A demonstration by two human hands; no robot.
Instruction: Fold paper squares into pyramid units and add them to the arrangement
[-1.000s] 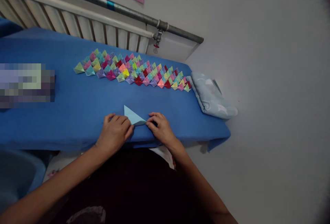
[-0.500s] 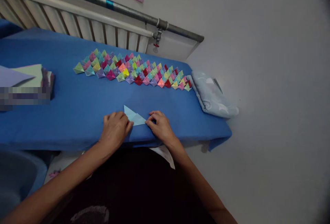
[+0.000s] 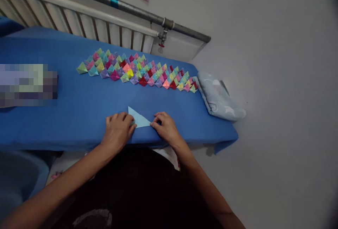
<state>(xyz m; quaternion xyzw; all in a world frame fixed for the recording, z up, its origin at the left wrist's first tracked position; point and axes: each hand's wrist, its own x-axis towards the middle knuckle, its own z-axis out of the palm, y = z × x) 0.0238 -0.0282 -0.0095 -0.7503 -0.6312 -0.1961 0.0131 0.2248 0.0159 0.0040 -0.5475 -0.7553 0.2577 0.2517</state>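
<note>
A folded light blue paper [image 3: 140, 119] forms a pointed triangle near the front edge of the blue-covered table [image 3: 79, 116]. My left hand [image 3: 118, 127] grips its left part, with thumb and fingers partly covering it. At the right tip, my right hand [image 3: 164, 125] pinches the paper between thumb and forefinger. Beyond both hands, many small folded paper pieces [image 3: 143, 81] in several colours stand in slanting rows.
At the table's right end lies a folded pale blue cloth [image 3: 218, 99]. A blurred stack [image 3: 29, 81] sits on the left. Behind the table are a white radiator [image 3: 87, 25] and a metal pipe [image 3: 137, 11] with a valve.
The paper's upper layer, which showed a stepped edge before, now has one straight slanting edge. My left fingers have shifted slightly over it; the view has moved a little.
</note>
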